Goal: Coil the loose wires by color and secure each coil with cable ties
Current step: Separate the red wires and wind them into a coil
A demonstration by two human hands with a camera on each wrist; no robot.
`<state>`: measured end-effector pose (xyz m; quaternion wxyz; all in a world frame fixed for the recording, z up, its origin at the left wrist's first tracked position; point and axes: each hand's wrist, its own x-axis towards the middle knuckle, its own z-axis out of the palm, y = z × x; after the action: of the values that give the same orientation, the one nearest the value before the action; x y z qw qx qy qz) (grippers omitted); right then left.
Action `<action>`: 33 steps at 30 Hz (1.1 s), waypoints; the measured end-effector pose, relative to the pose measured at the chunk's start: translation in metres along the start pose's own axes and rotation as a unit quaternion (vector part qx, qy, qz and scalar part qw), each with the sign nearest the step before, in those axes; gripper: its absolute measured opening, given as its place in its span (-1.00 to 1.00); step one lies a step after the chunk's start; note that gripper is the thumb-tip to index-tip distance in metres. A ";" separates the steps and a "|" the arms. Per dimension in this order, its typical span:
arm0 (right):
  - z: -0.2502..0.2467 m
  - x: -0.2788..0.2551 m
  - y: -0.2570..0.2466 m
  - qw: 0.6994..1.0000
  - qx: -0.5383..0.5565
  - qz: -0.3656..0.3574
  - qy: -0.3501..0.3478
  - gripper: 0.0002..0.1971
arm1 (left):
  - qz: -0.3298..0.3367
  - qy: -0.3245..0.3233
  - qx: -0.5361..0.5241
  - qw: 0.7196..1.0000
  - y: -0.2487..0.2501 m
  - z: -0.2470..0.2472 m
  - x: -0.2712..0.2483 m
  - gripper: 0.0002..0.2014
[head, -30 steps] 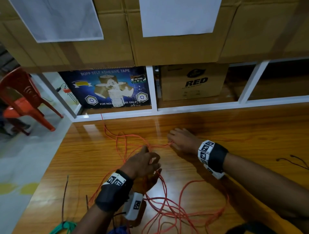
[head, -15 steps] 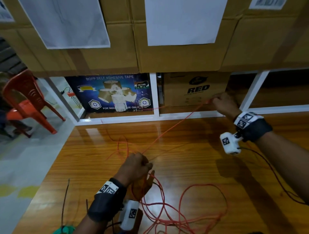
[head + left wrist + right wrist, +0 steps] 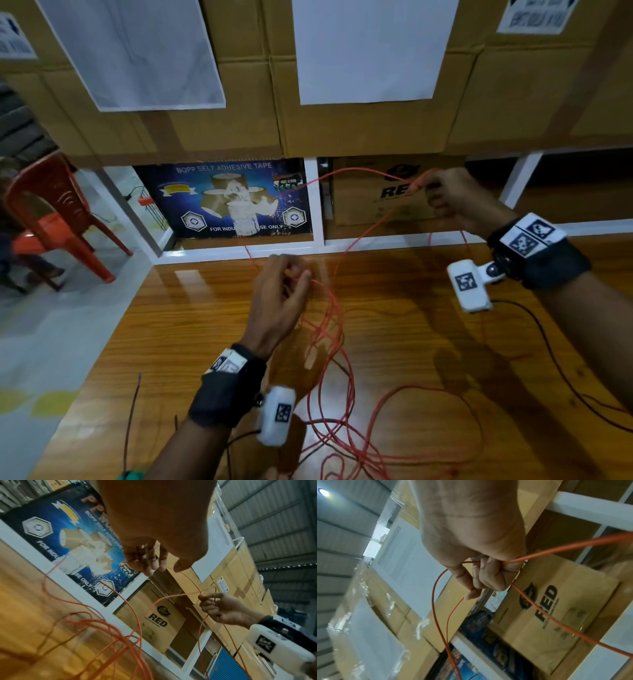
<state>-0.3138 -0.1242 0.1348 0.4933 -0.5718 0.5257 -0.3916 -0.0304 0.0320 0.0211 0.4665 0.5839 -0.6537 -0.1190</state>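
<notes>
While most of the orange wire (image 3: 337, 404) lies in loose loops on the wooden table (image 3: 411, 342), strands rise from the pile to both hands. The left hand (image 3: 279, 301), raised over the table's far middle, has its fingers curled with strands running through them; the left wrist view shows the fingertips (image 3: 149, 570) bunched together around a thin strand. From there the wire climbs up and to the right to the right hand (image 3: 455, 200), held higher, in front of the brown RED box (image 3: 370, 202) on the shelf. That hand pinches the wire in a closed fist.

Only the right wrist view shows the grip closely: the wire (image 3: 565, 545) enters the fist beside the thumb, one length drops away past the box (image 3: 556, 608), and a thinner loop hangs from the curled fingers (image 3: 488, 577). Seen from the left wrist, the right hand (image 3: 221, 607) has several strands meeting at its fingertips, with loops (image 3: 106, 628) spread on the table below. Dark wires (image 3: 555, 363) lie on the table at the right, visible only from the head. A red chair (image 3: 58, 212) stands at the far left.
</notes>
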 end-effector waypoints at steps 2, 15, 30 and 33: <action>0.009 -0.004 -0.008 0.999 0.027 0.005 -0.038 -0.74 | -0.033 -0.094 0.021 0.995 0.001 0.012 0.016 -0.63; 0.027 -0.035 0.015 0.973 0.075 -0.017 -0.217 -0.88 | -0.012 -0.107 -0.213 0.971 0.053 0.000 0.071 -0.72; 0.024 -0.056 -0.011 0.979 0.018 -0.113 -0.171 -0.47 | -0.099 -0.249 -0.242 0.933 0.080 0.000 0.052 -0.50; 0.005 -0.049 -0.014 0.986 0.070 -0.108 -0.110 -0.53 | -0.105 -0.206 -0.230 0.945 0.077 0.006 0.046 -0.64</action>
<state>-0.3126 -0.0755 0.1505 0.5416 -0.6288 0.3748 -0.4134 -0.0798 0.0122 0.0938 0.4283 0.4889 -0.6254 -0.4317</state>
